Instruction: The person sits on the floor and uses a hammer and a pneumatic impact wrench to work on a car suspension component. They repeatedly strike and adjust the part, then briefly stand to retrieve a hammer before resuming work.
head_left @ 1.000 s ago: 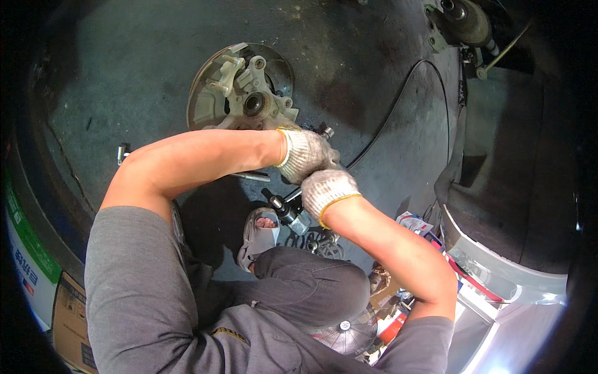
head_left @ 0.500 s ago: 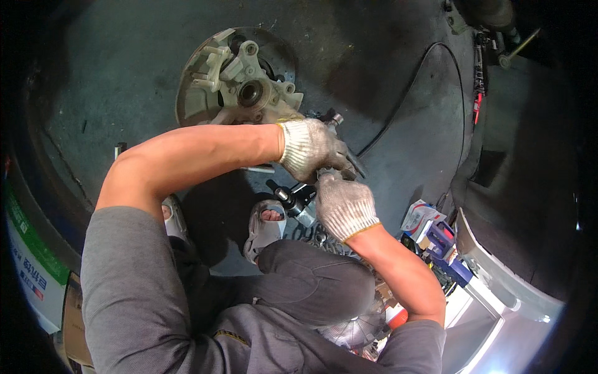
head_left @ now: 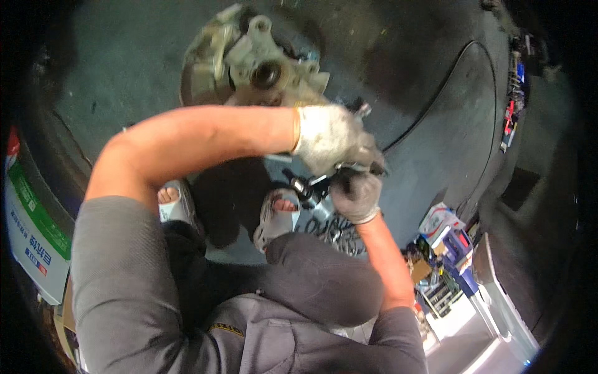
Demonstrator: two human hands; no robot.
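Observation:
A pale metal steering knuckle [head_left: 291, 80] with a round dust shield [head_left: 198, 81] lies on the floor beyond my left forearm. My left hand [head_left: 333, 138], in a white knitted glove with dirty fingers, is closed, just to the near right of the knuckle. My right hand [head_left: 357, 194], gloved alike and smeared by motion, is closed right below it. The hands meet at a small dark metallic piece whose kind is hidden by the fingers. Beside the right hand, a black and silver tool [head_left: 308, 190] lies on the floor, partly covered. A silver cylindrical end [head_left: 362, 110] pokes out past my left hand.
A black cable [head_left: 430, 112] curves over the dark floor at right. Loose metal parts [head_left: 341, 238] lie near my right knee. Boxes and a blue case [head_left: 460, 244] stand at lower right beside a white panel [head_left: 498, 299]. A green and white carton [head_left: 38, 234] stands at far left.
The view has shifted, so the knuckle and floor items sit differently in the picture. My right hand has turned, its wrist now pointing more straight down. Both hands remain together.

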